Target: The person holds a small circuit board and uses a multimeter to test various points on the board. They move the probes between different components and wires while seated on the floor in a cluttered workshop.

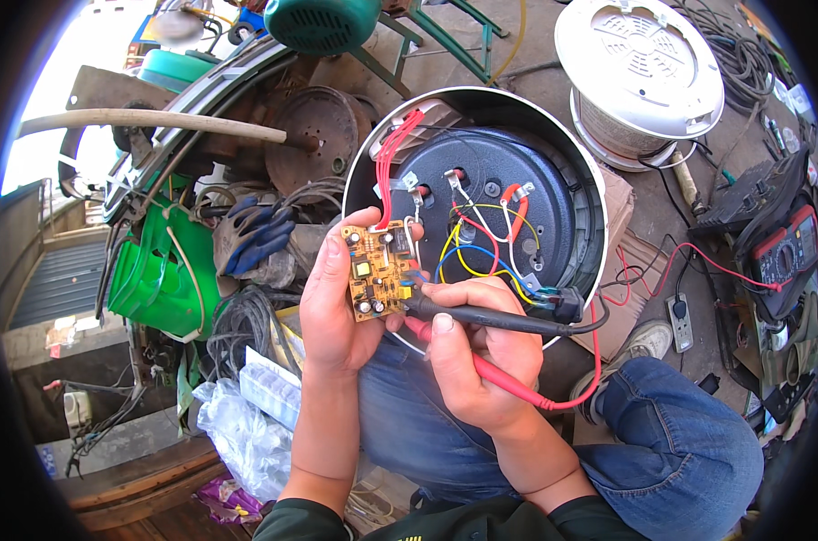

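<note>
My left hand (335,302) grips a yellow circuit board (377,270) by its sides, with red and white wires running from it. My right hand (485,352) holds a black probe (497,316) and a red probe (519,386), the black one angled onto the board's right side. Behind both hands, an upturned white cooker body (377,128) holds a dark base (517,180) with terminals and coloured wires. A multimeter (786,261) in a red case lies at the right, with a red lead running toward the cooker.
My bent leg (670,451) is at lower right. A white cooker (639,68) stands upper right beside cables. A power strip (682,320) lies on cardboard or floor nearby. Left are a green crate (156,279), gloves (251,234), a rusty disc (301,122) and plastic bags (246,442).
</note>
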The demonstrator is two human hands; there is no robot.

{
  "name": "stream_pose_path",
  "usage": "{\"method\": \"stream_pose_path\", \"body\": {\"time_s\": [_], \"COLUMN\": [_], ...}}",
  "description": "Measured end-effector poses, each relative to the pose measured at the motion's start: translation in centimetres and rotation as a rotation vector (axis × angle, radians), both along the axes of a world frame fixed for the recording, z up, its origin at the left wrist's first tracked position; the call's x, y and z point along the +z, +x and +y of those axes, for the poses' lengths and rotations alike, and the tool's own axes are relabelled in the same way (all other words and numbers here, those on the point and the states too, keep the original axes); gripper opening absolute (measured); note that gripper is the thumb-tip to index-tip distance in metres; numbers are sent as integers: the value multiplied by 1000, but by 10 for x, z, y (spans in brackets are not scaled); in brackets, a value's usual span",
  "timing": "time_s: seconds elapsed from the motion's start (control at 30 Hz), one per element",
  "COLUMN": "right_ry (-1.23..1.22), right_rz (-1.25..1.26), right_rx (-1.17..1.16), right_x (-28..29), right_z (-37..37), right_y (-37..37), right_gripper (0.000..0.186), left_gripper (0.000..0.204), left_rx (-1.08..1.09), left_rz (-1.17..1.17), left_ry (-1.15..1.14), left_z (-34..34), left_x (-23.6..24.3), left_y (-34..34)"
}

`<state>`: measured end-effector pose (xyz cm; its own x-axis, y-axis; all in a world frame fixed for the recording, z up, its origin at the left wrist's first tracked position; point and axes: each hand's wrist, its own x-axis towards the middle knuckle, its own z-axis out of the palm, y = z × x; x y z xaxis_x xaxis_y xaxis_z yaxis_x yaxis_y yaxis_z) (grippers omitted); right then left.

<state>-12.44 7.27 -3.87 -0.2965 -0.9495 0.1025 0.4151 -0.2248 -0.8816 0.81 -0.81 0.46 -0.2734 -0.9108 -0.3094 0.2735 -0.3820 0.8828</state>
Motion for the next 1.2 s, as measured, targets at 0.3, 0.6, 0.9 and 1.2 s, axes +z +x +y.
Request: {"method": "stream_pose_path", "body": {"time_s": [0.3, 0.6, 0.9, 1.2], "right_ry": [18, 4, 19, -267], "right_rz": [2, -4, -174, 9], "right_rx": [14, 9, -97, -51], "right_x": [-1, 1, 8, 23], "right_z": [1, 1, -1, -39], "right_y": [-1, -1, -4, -52], "right_gripper": [20, 21, 21, 20], "left_gripper": [45, 47, 60, 60], "left_rx": [5, -13, -105, -61], "left_rz": [-22, -2, 148, 146], "left_ry": [-1, 15, 48, 128], "left_z": [0, 0, 0, -5], "left_x": [-1, 0, 3, 9], "left_y": [-3, 1, -1, 2]}}
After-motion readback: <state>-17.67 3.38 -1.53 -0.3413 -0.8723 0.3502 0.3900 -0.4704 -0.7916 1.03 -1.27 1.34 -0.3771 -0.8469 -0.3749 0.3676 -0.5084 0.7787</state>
